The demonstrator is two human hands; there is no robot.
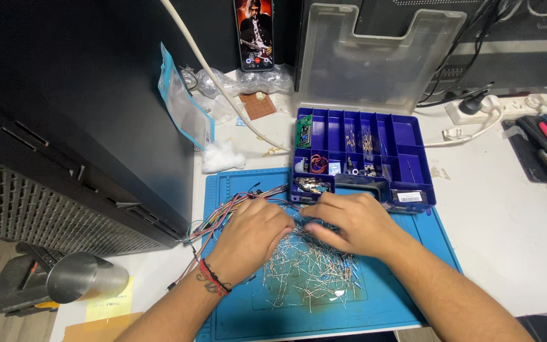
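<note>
The left hand point(251, 231) lies palm down at the frame's centre, fingers curled into the pile of loose wire-legged components point(308, 269); whether it pinches any cannot be told. The right hand point(356, 221) mirrors it, fingertips meeting the left's. Both rest on the blue mat point(400, 297), below the blue compartment box point(406, 136).

Both hands point(251, 231) point(356, 221) rest on loose resistors point(308, 269), apparently sorting.

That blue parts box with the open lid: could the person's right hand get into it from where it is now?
Probably yes. The right hand rests on the pile of wire-legged components just in front of the blue parts box. Its clear lid stands open, and nothing lies between hand and compartments.
</note>
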